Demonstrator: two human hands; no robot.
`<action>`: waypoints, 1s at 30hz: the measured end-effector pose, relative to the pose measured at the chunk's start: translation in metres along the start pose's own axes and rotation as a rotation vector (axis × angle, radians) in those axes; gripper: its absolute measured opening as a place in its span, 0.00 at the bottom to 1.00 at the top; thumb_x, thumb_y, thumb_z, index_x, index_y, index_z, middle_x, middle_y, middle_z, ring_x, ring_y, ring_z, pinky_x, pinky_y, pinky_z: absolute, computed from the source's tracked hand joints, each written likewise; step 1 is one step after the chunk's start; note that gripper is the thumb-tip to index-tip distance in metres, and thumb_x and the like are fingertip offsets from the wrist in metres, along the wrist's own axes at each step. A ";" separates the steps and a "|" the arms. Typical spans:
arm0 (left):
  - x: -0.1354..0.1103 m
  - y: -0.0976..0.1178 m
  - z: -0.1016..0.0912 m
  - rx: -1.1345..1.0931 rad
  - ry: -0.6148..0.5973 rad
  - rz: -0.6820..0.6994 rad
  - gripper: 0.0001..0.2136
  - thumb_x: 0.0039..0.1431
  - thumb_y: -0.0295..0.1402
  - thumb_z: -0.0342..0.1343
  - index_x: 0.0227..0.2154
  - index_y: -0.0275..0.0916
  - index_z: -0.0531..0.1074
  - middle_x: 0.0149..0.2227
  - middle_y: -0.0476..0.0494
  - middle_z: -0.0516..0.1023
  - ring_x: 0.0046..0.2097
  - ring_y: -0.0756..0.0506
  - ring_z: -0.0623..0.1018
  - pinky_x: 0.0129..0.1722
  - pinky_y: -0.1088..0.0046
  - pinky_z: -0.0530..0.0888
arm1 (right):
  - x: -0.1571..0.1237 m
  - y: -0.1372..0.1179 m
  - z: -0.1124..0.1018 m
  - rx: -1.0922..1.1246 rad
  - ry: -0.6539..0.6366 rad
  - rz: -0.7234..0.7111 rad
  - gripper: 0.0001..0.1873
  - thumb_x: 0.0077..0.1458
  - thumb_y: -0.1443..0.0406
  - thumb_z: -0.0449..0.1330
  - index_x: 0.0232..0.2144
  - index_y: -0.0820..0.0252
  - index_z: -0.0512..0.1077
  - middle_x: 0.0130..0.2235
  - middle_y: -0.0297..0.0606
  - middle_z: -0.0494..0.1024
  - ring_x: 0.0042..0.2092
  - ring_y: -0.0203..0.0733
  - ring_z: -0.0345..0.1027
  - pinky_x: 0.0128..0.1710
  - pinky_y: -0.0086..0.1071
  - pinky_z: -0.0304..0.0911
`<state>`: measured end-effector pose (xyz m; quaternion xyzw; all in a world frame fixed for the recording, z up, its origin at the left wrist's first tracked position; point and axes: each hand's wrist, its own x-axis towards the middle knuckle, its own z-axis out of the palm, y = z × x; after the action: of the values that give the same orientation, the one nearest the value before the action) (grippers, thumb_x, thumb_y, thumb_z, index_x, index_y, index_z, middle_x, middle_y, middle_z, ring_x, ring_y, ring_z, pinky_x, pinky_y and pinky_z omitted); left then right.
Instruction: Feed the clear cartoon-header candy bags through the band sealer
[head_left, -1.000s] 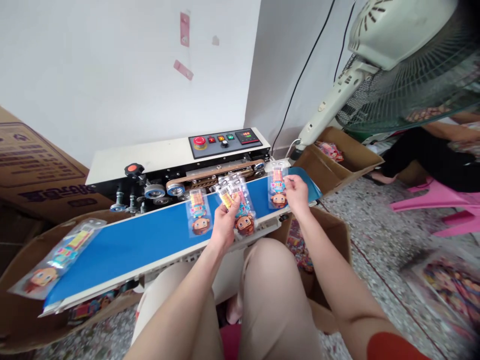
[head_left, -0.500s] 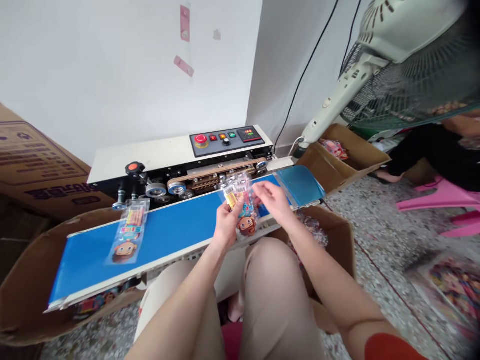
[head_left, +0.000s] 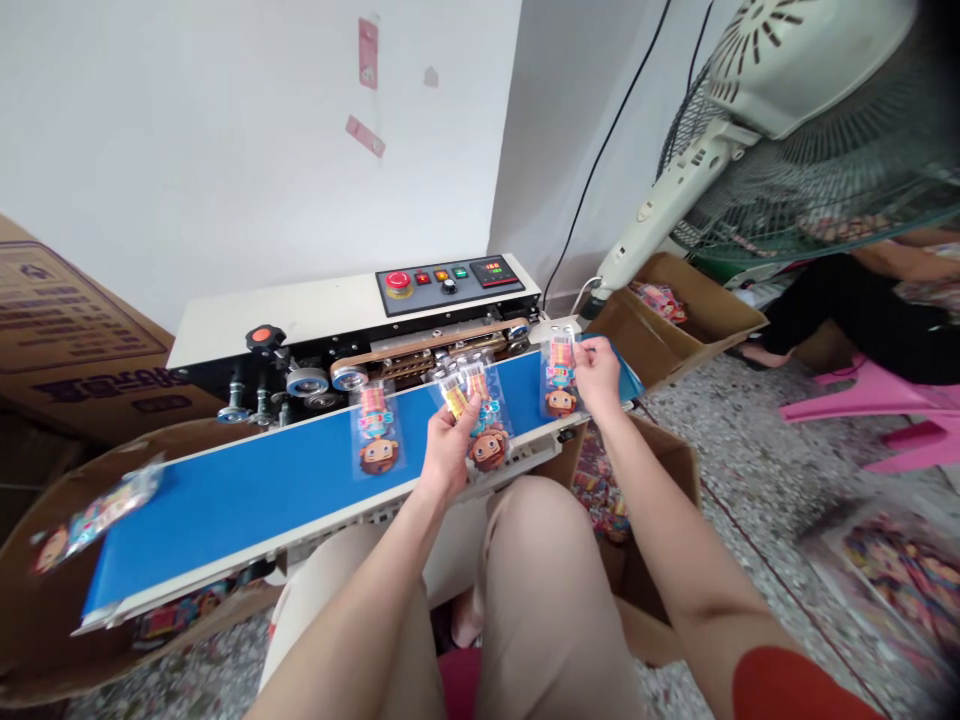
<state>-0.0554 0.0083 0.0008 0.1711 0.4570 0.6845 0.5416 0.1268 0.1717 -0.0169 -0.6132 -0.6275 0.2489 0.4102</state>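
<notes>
My left hand is closed around a small bunch of clear plastic packets, printed with a cartoon face and holding coloured sticks. The bunch is over the middle of the blue conveyor belt, in front of the sealing machine. Toward the belt's right end, my right hand pinches the edge of a single packet, its top toward the machine. Another packet lies on the belt left of my left hand. One more packet tilts over the belt's left end.
A cardboard box stands below the belt's left end. Another box with packets is below its right end. A large fan leans in at upper right, near a person's dark-clothed leg and a pink stool.
My right hand has moved right and now holds a separate packet at the belt's right end. The left packet has travelled off the left end; another packet now shows mid-belt.
</notes>
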 end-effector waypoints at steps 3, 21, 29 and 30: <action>-0.001 0.002 0.002 -0.003 -0.005 -0.028 0.21 0.41 0.44 0.69 0.35 0.34 0.75 0.27 0.44 0.79 0.25 0.45 0.78 0.28 0.68 0.76 | 0.026 -0.001 0.008 -0.310 -0.027 -0.034 0.06 0.58 0.63 0.52 0.31 0.59 0.66 0.30 0.40 0.75 0.33 0.41 0.67 0.35 0.33 0.58; -0.009 0.011 0.010 0.138 0.004 -0.107 0.24 0.52 0.52 0.58 0.47 0.42 0.75 0.43 0.42 0.79 0.34 0.48 0.79 0.30 0.76 0.73 | -0.077 -0.041 0.020 0.715 -0.307 0.212 0.20 0.46 0.47 0.63 0.32 0.56 0.70 0.30 0.31 0.75 0.28 0.36 0.68 0.29 0.30 0.66; -0.006 0.013 0.004 0.094 -0.092 -0.087 0.27 0.53 0.53 0.56 0.51 0.42 0.72 0.44 0.40 0.77 0.27 0.50 0.78 0.27 0.73 0.74 | 0.030 0.006 0.007 -0.257 -0.220 -0.030 0.14 0.53 0.57 0.59 0.21 0.58 0.69 0.25 0.37 0.74 0.29 0.42 0.68 0.30 0.32 0.59; -0.006 0.013 0.004 0.096 -0.084 -0.088 0.27 0.53 0.53 0.55 0.50 0.42 0.72 0.44 0.40 0.77 0.28 0.49 0.78 0.28 0.73 0.74 | 0.032 0.001 0.009 -0.315 -0.252 -0.056 0.12 0.53 0.58 0.60 0.22 0.58 0.70 0.26 0.38 0.75 0.31 0.43 0.69 0.32 0.32 0.60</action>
<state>-0.0576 0.0052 0.0150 0.2051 0.4733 0.6297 0.5808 0.1228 0.2044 -0.0161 -0.6160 -0.7220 0.2108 0.2340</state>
